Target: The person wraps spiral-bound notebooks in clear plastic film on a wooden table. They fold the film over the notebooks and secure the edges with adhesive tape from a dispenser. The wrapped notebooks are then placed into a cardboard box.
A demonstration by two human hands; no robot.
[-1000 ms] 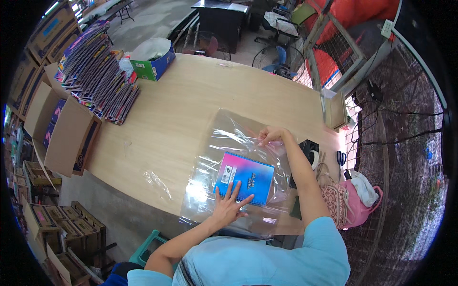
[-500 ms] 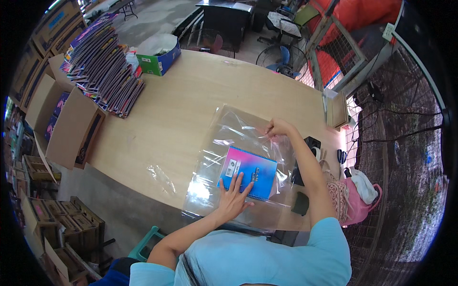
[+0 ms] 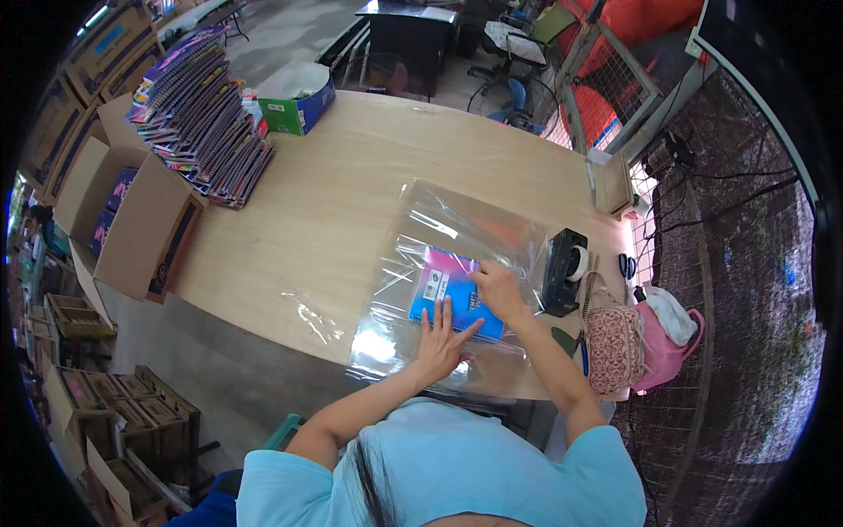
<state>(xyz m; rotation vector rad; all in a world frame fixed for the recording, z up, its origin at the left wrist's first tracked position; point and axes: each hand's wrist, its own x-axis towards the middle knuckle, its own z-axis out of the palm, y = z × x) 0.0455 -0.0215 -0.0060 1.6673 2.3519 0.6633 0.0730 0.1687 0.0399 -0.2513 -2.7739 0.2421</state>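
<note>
A spiral notebook (image 3: 450, 263) with a pink and blue cover and a white label lies on clear plastic film (image 3: 479, 220) spread over the table. My left hand (image 3: 442, 347) rests on its near part with the fingers spread. At the notebook's right side, my right hand (image 3: 498, 292) is closed, fingers curled down against the cover. What those fingers pinch, if anything, is hidden. Just right of the film stands a black tape dispenser (image 3: 562, 272) with a roll of tape. Whether film also covers the notebook I cannot tell.
Tall stacks of spiral notebooks (image 3: 198, 123) stand at the far left, beside an open cardboard box (image 3: 145, 237) and a blue-green carton (image 3: 294, 110). A plastic scrap (image 3: 312, 316) lies left of the film. Scissors (image 3: 626, 265), a patterned pouch (image 3: 612, 351) and a pink bag (image 3: 667, 351) sit at right.
My right hand has moved from the film's far right part toward me and down onto the notebook's right side. My left hand stays on the notebook. The view has shifted slightly.
</note>
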